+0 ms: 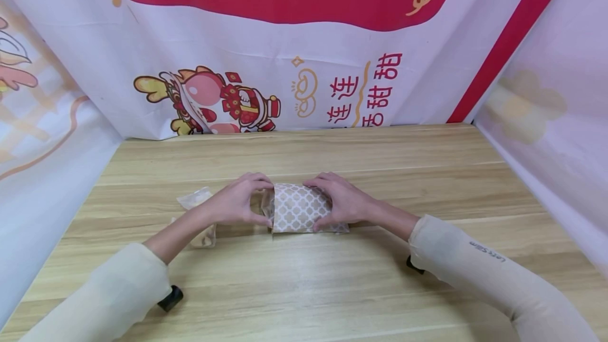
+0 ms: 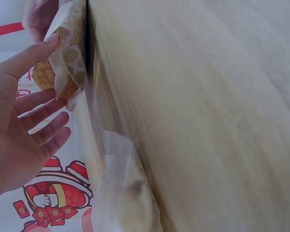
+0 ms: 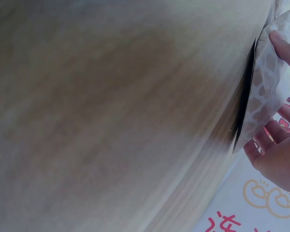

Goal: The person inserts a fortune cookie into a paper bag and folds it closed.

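Observation:
A patterned paper bag (image 1: 296,210), beige with a white lattice print, lies sideways on the wooden table. My left hand (image 1: 235,199) spans its left end, thumb on the near edge and fingers at the far edge. My right hand (image 1: 349,199) grips the bag's right part between thumb and fingers. In the left wrist view, a golden-brown food piece (image 2: 42,76) with a bumpy surface shows at the mouth of the bag; the rest of it is hidden inside. The right wrist view has the right thumb (image 3: 285,48) pressed on the paper.
Clear plastic packaging (image 1: 195,198) lies left of the bag, partly behind my left forearm. A plastic-wrapped pale item (image 2: 130,203) appears there too in the left wrist view. Printed cloth walls (image 1: 304,78) enclose the wooden table (image 1: 332,284) at the back and sides.

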A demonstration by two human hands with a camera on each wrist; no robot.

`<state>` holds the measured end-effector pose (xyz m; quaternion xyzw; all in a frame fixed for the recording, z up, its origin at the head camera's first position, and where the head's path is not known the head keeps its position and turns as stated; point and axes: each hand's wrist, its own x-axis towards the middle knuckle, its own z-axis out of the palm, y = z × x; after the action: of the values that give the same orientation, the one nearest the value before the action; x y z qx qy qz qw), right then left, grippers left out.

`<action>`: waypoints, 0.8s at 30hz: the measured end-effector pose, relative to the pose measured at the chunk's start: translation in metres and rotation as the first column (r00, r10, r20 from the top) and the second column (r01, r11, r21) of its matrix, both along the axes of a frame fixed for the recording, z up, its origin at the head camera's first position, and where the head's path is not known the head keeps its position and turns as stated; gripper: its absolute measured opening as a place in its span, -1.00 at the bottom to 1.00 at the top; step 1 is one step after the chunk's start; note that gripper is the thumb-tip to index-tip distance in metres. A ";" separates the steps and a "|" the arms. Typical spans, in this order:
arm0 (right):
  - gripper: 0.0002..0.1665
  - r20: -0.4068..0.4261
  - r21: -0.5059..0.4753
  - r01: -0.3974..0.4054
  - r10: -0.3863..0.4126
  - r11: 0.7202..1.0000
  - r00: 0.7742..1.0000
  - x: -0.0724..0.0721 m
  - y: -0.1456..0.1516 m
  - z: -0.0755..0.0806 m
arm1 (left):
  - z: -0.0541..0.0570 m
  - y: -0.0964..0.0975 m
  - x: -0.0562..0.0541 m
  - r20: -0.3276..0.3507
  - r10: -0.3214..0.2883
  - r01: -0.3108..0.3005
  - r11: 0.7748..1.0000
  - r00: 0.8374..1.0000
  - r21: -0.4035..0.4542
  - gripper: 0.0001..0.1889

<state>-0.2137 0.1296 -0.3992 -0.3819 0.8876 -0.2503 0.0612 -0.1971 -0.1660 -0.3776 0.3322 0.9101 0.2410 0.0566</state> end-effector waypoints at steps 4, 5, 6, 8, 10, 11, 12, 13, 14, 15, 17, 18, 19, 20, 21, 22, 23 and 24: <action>0.22 0.001 -0.002 -0.002 0.002 1.000 1.000 0.000 0.000 0.000 | -0.001 -0.001 -0.001 0.049 0.001 -0.002 1.000 0.999 0.031 -0.11; 0.22 0.000 -0.003 -0.003 0.003 1.000 1.000 0.000 0.000 0.000 | -0.001 -0.002 -0.001 0.058 -0.001 -0.001 0.999 0.998 0.039 -0.10; 0.23 -0.001 -0.004 -0.003 0.003 1.000 1.000 0.000 0.000 0.000 | -0.001 -0.003 -0.001 0.069 0.002 -0.005 0.999 0.998 0.047 -0.09; 0.23 -0.001 -0.005 -0.004 0.004 1.000 1.000 0.000 0.000 0.000 | -0.001 -0.004 -0.001 0.084 0.007 -0.012 0.998 0.996 0.060 -0.06; 0.22 0.000 -0.004 -0.003 0.003 1.000 1.000 0.000 0.000 0.000 | -0.001 -0.006 0.000 0.085 0.019 -0.024 0.998 0.996 0.055 -0.03; 0.22 0.001 -0.004 -0.002 0.002 1.000 1.000 0.000 0.000 0.000 | -0.001 -0.007 0.000 0.082 0.026 -0.030 0.998 0.996 0.049 -0.02; 0.22 0.000 -0.002 -0.001 0.001 1.000 1.000 0.000 0.000 0.000 | -0.001 -0.008 -0.001 0.083 0.035 -0.038 0.998 0.996 0.043 -0.01; 0.22 0.000 -0.001 -0.001 0.001 1.000 1.000 0.000 0.000 0.000 | -0.001 -0.009 -0.001 0.080 0.041 -0.044 0.998 0.996 0.034 0.00; 0.22 -0.002 0.000 -0.001 0.001 1.000 1.000 0.000 0.000 0.000 | -0.001 -0.010 -0.001 0.080 0.047 -0.049 0.998 0.996 0.027 0.00; 0.22 -0.003 0.001 -0.001 0.001 1.000 1.000 0.000 0.000 0.000 | -0.001 -0.011 -0.001 0.080 0.050 -0.052 0.998 0.996 0.021 0.00; 0.23 -0.007 0.001 -0.003 0.003 1.000 1.000 0.000 0.000 0.000 | -0.001 -0.012 -0.001 0.087 0.051 -0.053 0.998 0.995 0.023 0.00; 0.23 -0.010 0.000 -0.004 0.004 1.000 1.000 0.000 0.000 0.000 | -0.001 -0.012 -0.001 0.090 0.050 -0.053 0.998 0.995 0.027 -0.01; 0.23 -0.010 -0.001 -0.005 0.005 1.000 1.000 0.000 0.000 0.000 | -0.002 -0.011 -0.001 0.093 0.051 -0.054 0.998 0.994 0.031 -0.02; 0.23 -0.010 -0.001 -0.005 0.005 1.000 1.000 0.000 0.001 0.000 | -0.002 -0.011 -0.001 0.097 0.051 -0.054 0.998 0.994 0.035 -0.02; 0.23 -0.010 -0.002 -0.005 0.005 1.000 1.000 0.000 0.001 0.000 | -0.003 -0.010 0.000 0.100 0.053 -0.057 0.998 0.994 0.039 -0.03; 0.23 -0.008 -0.002 -0.004 0.004 1.000 1.000 0.000 0.001 0.000 | -0.003 -0.009 0.000 0.104 0.057 -0.061 0.997 0.993 0.042 -0.04; 0.23 -0.007 -0.002 -0.004 0.004 1.000 1.000 0.000 0.001 0.000 | -0.004 -0.008 0.000 0.107 0.061 -0.066 0.997 0.992 0.045 -0.04; 0.23 -0.006 -0.002 -0.003 0.003 1.000 1.000 0.000 0.001 0.000 | -0.005 -0.007 0.000 0.110 0.067 -0.072 0.996 0.992 0.048 -0.04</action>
<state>-0.2133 0.1303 -0.3994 -0.3839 0.8870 -0.2497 0.0585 -0.1970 -0.1727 -0.3827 0.2879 0.9103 0.2839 0.0890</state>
